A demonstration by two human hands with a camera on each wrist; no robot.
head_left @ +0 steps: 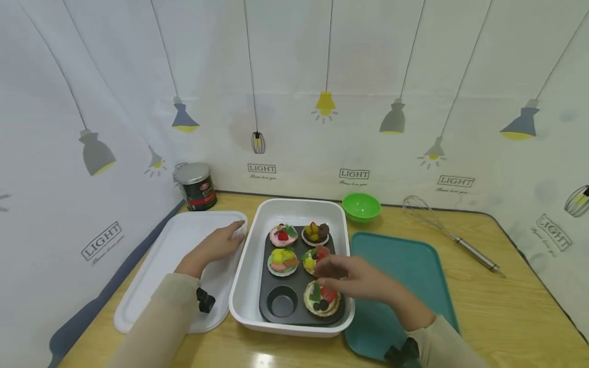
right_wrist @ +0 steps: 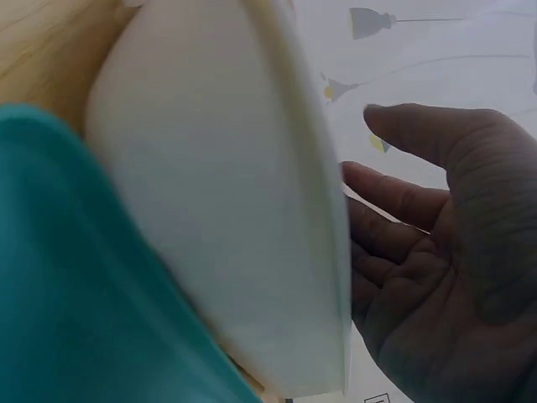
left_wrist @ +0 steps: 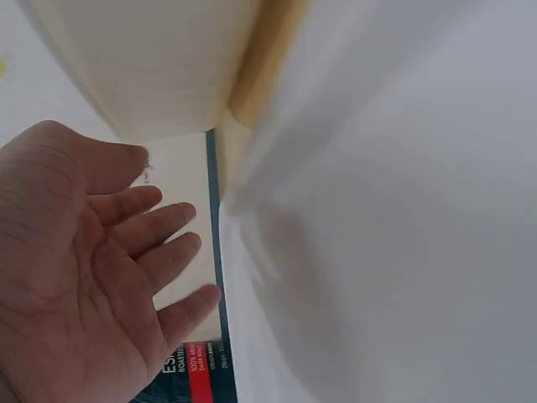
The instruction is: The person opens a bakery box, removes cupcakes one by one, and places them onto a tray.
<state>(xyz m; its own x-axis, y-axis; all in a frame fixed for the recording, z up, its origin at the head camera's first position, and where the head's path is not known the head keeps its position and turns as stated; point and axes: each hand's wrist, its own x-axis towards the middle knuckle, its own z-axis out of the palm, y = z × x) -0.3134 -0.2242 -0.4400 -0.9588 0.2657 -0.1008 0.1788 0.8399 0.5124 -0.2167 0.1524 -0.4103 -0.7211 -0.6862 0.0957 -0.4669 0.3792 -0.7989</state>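
Observation:
A dark muffin tin [head_left: 294, 319] lies inside a white rectangular basin [head_left: 291, 329]. Several toy fruit tarts sit in its cups, among them a pink one [head_left: 281, 236] at the back left and one with red and green toppings [head_left: 317, 306] at the front right. The front-left cup [head_left: 282, 301] shows its dark bottom. My left hand [head_left: 223, 243] hovers over the white tray, beside the basin's left wall, fingers loosely extended. Above the basin's right side is my right hand [head_left: 354, 276], its relaxed fingers partly hiding the middle-right tart [head_left: 309, 260]. Neither hand holds anything.
The white tray [head_left: 184, 235] lies left of the basin, a teal tray [head_left: 395, 255] right of it. A dark can [head_left: 199, 189] stands at the back left. A green bowl [head_left: 361, 207] sits behind the teal tray, and a whisk [head_left: 453, 235] lies to the right.

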